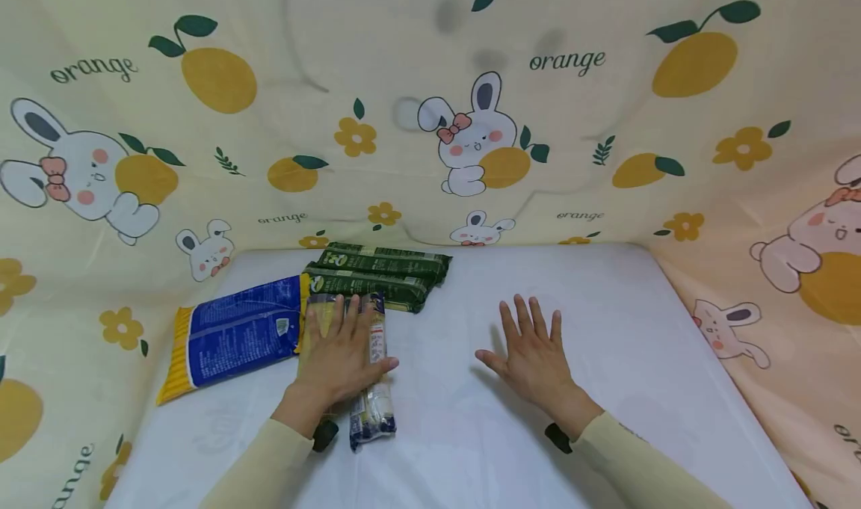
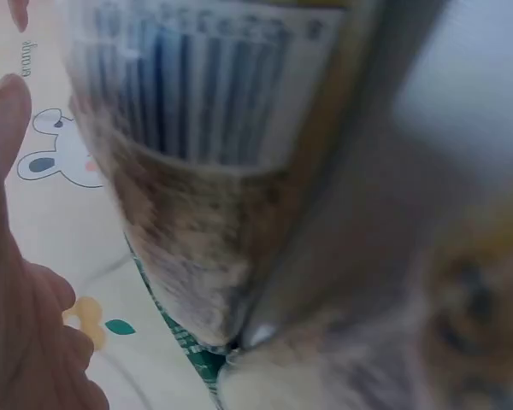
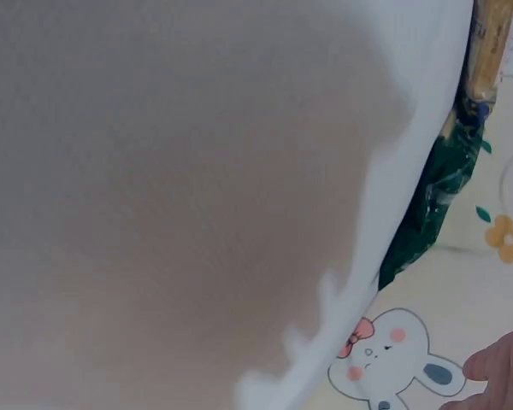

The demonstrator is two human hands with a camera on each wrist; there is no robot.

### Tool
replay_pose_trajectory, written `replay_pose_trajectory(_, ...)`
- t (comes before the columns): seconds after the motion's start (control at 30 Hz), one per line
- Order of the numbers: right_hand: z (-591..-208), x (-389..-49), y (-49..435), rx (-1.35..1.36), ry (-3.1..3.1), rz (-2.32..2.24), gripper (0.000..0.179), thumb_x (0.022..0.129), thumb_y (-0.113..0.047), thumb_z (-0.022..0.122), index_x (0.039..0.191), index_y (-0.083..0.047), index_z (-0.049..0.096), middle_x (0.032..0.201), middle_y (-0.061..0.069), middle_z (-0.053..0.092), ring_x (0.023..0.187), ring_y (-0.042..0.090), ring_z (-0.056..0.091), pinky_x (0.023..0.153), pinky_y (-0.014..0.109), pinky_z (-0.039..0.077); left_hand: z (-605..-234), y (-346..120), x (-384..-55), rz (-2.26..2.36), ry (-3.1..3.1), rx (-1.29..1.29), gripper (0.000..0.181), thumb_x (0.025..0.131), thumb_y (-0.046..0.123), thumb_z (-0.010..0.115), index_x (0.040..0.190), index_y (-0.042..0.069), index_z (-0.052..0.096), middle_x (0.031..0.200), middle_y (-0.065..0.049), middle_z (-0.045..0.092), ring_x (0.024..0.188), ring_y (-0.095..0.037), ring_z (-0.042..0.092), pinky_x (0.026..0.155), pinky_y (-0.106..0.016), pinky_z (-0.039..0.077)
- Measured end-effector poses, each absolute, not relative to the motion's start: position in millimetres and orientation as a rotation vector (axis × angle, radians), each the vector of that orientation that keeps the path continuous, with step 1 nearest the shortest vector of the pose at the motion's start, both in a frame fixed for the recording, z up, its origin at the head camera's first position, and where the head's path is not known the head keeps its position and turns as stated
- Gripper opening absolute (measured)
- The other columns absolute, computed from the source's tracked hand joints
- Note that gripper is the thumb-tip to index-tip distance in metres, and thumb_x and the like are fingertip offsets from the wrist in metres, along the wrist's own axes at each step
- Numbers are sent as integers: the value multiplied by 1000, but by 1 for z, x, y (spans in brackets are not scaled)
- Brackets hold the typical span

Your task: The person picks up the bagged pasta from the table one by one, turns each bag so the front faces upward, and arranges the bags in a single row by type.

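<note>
My left hand, fingers straight and spread, lies over long clear plastic packs with dark blue ends, covering much of them. One pack shows past the thumb; its pale contents look like dried noodles. Close up in the left wrist view, a barcode shows on one pack, with part of another pack at lower right. Palm down over the white table, my right hand is spread, holding nothing. Only the edge of that hand appears in the right wrist view, its shadow falling on the white surface.
A blue and yellow bag lies left of the clear packs. Behind them are two long dark green packs, side by side. The white table meets a cream curtain printed with rabbits and oranges at its back and sides.
</note>
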State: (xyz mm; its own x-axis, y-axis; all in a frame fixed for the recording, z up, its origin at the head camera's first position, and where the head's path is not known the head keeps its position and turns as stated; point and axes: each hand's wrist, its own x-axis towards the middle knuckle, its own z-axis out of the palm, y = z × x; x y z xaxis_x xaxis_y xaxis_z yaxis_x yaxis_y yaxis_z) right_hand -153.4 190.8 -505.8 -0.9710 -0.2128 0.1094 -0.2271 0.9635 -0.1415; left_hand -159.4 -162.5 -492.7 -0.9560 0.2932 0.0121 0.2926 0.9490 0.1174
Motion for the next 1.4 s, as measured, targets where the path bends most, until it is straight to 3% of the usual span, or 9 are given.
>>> replay_pose_trajectory(0.2,-509,-147,183,406,-3025,216,97,99,-70,56,166,-4,30,174,22,18,163,44,10,128,67,9,-496,-193,-160,293,2974,545,100,98,74,54,169,11,21,176,-19,15,163,-42,10,120,-80,2)
replay_pose_trajectory(0.47,-513,-133,152,553,-3048,199,90,102,-64,56,165,-5,34,173,21,25,162,43,17,127,66,17,-493,-222,-175,186,2760,675,117,89,82,56,168,4,19,175,-22,14,162,-43,11,121,-79,5)
replay_pose_trajectory(0.77,-515,-107,120,782,-3064,283,88,105,-68,45,166,-6,32,173,17,26,162,39,21,125,68,20,-492,-168,-172,167,2693,722,123,88,77,65,166,-5,17,174,-24,13,163,-40,14,128,-65,12)
replay_pose_trajectory(0.97,-514,-76,133,842,-3114,364,87,106,-69,40,166,-7,32,173,16,27,162,38,20,125,69,19,-496,-126,-163,207,2686,705,124,88,79,62,164,-10,19,172,-29,15,163,-40,14,130,-58,15)
replay_pose_trajectory(1.17,-513,-53,148,854,-3109,344,86,106,-67,42,165,-5,33,172,18,30,161,38,24,124,68,21,-495,-114,-153,114,2714,732,125,84,79,66,162,-10,25,170,-30,23,161,-41,21,129,-56,21)
replay_pose_trajectory(1.4,-510,-41,149,888,-3095,360,86,108,-64,38,164,1,31,171,19,31,159,38,28,124,65,27,-499,-95,-139,197,2672,818,106,98,74,54,163,-6,29,171,-25,24,162,-37,22,128,-53,25)
